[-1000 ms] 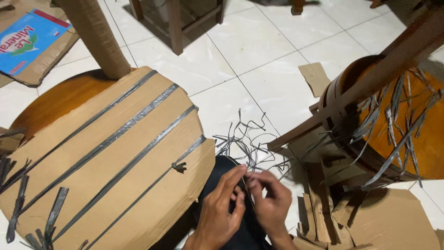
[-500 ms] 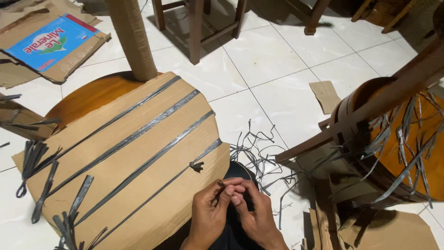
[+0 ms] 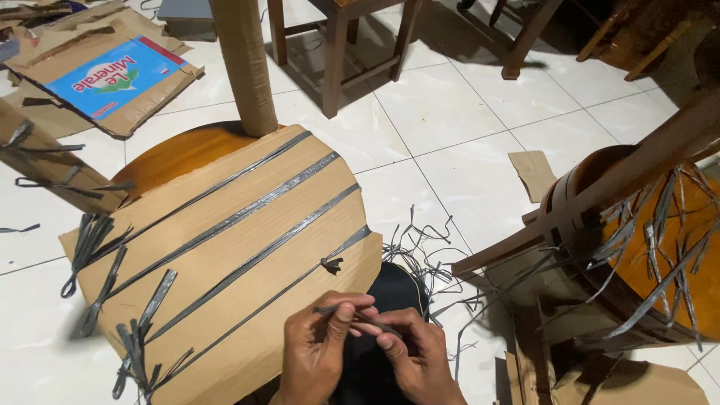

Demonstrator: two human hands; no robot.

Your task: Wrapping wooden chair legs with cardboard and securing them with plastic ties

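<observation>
Grey strip (image 3: 360, 315) pinched between my left hand (image 3: 319, 349) and right hand (image 3: 416, 356), mid-twist beside the cardboard (image 3: 247, 262); next needs steady tension.

This looks like a room in a home turned into a makeshift craft space. The floor (image 3: 450, 112) is white glazed tile, as in a house. Dark wooden chairs (image 3: 341, 45) stand at the far side. Work is done on the floor: a rounded cardboard panel (image 3: 247, 255) crossed by grey strips lies at the near left over a wooden stool (image 3: 176, 154), a flattened printed carton (image 3: 112, 79) sits far left, and loose strip offcuts (image 3: 420, 255) and cardboard scraps (image 3: 534, 174) litter the tiles.
</observation>
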